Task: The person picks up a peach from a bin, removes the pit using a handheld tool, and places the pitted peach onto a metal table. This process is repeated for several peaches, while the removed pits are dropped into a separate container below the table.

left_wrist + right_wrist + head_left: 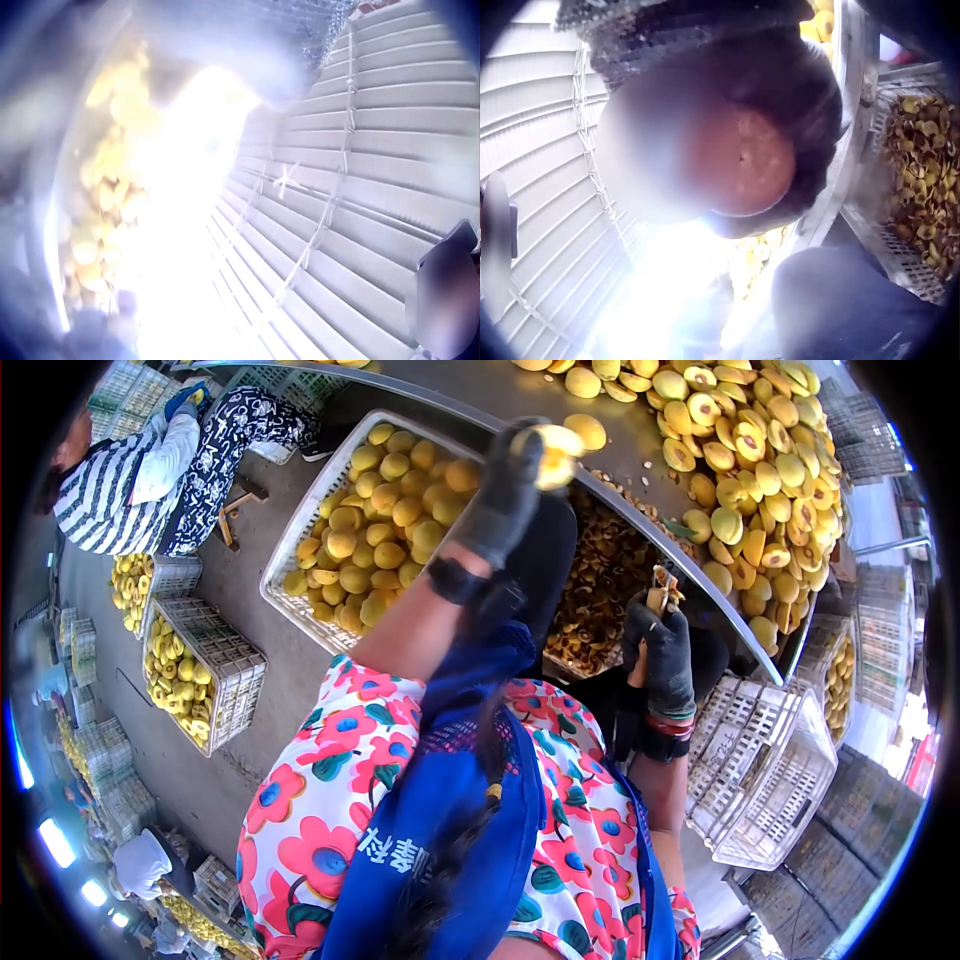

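Left hand (503,510), gloved: fingers pinching yellow fruit (557,457), near table (638,452). Right hand (664,660), gloved: closed round a pale-handled tool (658,598).

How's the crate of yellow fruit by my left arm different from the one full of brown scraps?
The fruit crate holds plump, rounded fruit; the scrap crate holds small, thin, mostly brownish pieces. The fruit crate sits left of your legs, while the scrap crate is between them. Both have slotted sides and are heaped with pieces.
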A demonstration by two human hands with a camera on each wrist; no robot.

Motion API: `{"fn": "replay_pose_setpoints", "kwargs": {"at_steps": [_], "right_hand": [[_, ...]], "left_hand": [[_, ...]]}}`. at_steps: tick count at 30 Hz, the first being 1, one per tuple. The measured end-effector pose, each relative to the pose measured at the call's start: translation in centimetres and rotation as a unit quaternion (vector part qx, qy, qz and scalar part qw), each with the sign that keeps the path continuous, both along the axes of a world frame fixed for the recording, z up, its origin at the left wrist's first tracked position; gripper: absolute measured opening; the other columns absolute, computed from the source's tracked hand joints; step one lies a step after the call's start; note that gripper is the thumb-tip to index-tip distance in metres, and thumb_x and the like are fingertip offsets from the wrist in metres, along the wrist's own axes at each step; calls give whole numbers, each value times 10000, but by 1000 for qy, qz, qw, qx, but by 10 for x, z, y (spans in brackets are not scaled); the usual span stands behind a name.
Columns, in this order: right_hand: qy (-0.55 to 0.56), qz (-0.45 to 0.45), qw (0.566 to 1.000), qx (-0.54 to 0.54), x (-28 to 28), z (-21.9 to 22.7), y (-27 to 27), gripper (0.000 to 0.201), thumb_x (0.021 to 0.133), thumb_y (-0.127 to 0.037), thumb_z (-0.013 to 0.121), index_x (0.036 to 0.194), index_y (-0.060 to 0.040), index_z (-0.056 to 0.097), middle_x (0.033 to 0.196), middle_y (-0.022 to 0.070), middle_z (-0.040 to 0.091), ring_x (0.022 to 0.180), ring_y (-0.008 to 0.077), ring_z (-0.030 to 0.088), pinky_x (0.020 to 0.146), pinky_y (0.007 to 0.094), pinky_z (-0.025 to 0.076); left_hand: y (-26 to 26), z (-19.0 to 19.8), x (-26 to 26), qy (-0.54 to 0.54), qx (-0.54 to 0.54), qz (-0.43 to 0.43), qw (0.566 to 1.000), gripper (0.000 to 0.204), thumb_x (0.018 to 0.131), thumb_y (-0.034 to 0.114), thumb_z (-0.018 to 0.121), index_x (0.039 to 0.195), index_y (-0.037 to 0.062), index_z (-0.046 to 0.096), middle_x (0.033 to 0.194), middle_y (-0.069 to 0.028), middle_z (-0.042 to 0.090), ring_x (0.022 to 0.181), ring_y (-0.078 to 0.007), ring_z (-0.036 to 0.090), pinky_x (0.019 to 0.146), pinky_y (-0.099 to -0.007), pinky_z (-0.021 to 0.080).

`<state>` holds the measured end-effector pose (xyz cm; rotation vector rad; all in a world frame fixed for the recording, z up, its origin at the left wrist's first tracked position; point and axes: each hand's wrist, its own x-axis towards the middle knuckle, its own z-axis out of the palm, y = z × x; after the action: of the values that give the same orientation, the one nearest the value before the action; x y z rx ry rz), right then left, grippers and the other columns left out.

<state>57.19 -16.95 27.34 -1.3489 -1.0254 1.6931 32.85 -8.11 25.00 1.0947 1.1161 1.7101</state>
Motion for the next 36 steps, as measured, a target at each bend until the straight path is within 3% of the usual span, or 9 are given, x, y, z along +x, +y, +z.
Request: {"fn": "replay_pose_setpoints", "kwargs": {"at_steps": [3,10,14,18,19,30,32,34,36], "right_hand": [[-32,-7,999,-30,2,-4,1,149,905,-185,578,854,-49,545,573,-18,479,423,94,438,383,226,331],[-63,35,996,-42,-1,-24,8,169,896,-181,561,809,-38,539,578,-7,475,451,92,451,394,227,334],[-88,35,993,-75,-9,-33,15,147,891,-156,553,802,-40,543,552,9,482,440,108,452,395,239,335],[-97,22,989,-105,-21,-37,21,91,880,-108,556,819,-42,546,580,9,496,454,105,465,402,233,347],[-107,23,988,-104,-23,-38,22,82,878,-102,559,825,-40,547,588,6,499,459,104,467,405,231,351],[-96,68,987,-112,-32,-57,24,136,884,-104,590,773,-25,581,625,1,529,480,92,476,417,244,340],[-133,81,980,-121,-30,-63,25,136,894,-113,596,784,-34,581,589,-11,512,461,91,470,413,256,339],[-105,53,985,-124,-36,-59,25,119,914,-123,603,822,-56,569,590,-19,505,461,90,477,423,244,355],[-142,73,981,-112,-30,-55,27,103,916,-113,587,826,-66,568,604,-33,492,465,85,469,425,236,352]], "left_hand": [[9,-71,-77,204,17,129,970,495,949,426,494,1210,5,493,1181,-175,539,1033,-272,571,889,-352,484],[-18,-200,-242,364,-287,330,822,614,885,452,558,1245,-37,467,1176,-276,574,1108,-424,540,955,-463,414],[-17,-224,-305,464,-386,240,761,716,897,361,561,1444,6,266,1394,-308,391,1300,-420,390,1076,-434,338],[-19,-261,-329,490,-535,20,688,702,923,283,490,1499,50,162,1536,-236,186,1412,-367,229,1138,-403,263],[-18,-269,-326,485,-533,66,690,655,926,241,456,1498,75,184,1548,-197,185,1396,-356,275,1124,-406,291],[-24,-263,-316,547,-529,24,648,646,923,278,474,1498,148,210,1568,-147,153,1353,-341,367,1091,-451,333],[-17,-338,-372,603,-487,-20,632,644,918,329,475,1491,146,242,1548,-154,220,1365,-340,346,1104,-439,316],[6,-290,-364,570,-547,-41,612,648,909,374,470,1481,138,277,1498,-189,318,1352,-352,360,1100,-441,322],[27,-238,-338,574,-473,166,648,558,893,390,503,1354,82,442,1183,-226,604,1084,-395,582,901,-500,461]]}}
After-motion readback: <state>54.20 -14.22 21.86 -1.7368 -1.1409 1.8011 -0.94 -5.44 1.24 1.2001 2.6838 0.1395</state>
